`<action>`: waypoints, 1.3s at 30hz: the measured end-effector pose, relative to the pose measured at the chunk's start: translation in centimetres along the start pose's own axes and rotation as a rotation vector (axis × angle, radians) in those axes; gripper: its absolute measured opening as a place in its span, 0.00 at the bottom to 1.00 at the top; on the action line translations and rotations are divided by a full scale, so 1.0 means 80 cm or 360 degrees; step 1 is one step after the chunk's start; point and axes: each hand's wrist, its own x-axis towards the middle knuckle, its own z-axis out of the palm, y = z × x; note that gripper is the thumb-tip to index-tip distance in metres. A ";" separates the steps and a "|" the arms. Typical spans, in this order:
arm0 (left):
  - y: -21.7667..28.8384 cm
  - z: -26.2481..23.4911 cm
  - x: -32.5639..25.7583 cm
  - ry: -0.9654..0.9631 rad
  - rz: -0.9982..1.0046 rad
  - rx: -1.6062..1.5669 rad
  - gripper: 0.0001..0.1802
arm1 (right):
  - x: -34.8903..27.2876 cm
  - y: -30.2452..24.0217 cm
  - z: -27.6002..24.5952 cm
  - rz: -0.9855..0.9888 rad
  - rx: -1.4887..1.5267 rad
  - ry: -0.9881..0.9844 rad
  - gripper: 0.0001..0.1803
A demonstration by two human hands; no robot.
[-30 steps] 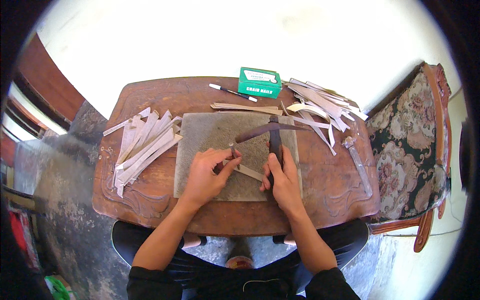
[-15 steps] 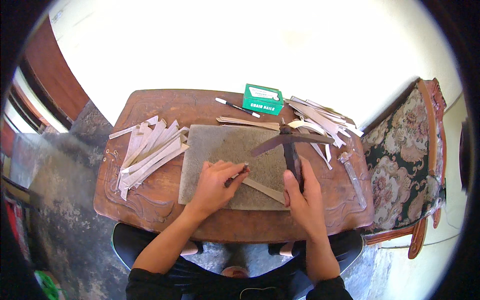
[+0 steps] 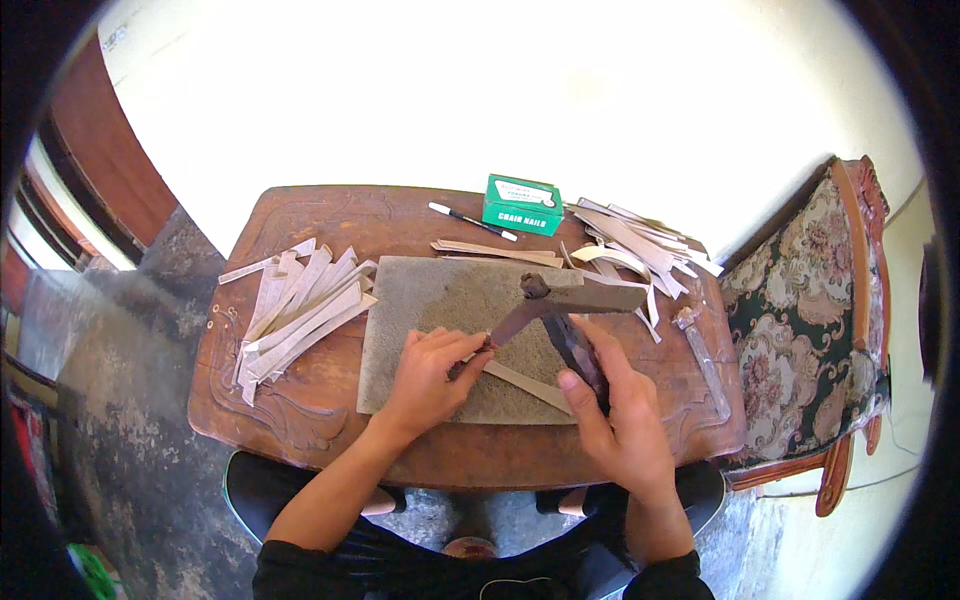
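Observation:
A grey stone slab (image 3: 430, 300) lies on a carved wooden table (image 3: 300, 400). On the slab rests a pale leather strip (image 3: 525, 385), pinned at its left end by my left hand (image 3: 425, 375), fingers pressed together. My right hand (image 3: 615, 415) is shut on the dark handle of a hammer (image 3: 570, 310), whose long dark head lies across the slab's right part, one end pointing down toward my left fingers.
A heap of pale strips (image 3: 295, 305) lies left of the slab, another heap (image 3: 625, 245) at the back right. A green box (image 3: 521, 204) and a pen (image 3: 472, 221) sit at the far edge. A metal tool (image 3: 705, 360) lies at right. An upholstered chair (image 3: 810, 320) stands beside the table.
The view has shifted, so table and hands sit more to the right. The hammer head has tilted and its tip has come down by my left fingers.

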 end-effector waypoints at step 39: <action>0.002 -0.004 0.000 -0.0061 -0.0048 0.0001 0.06 | 0.013 0.006 0.005 -0.0160 -0.0042 0.0134 0.26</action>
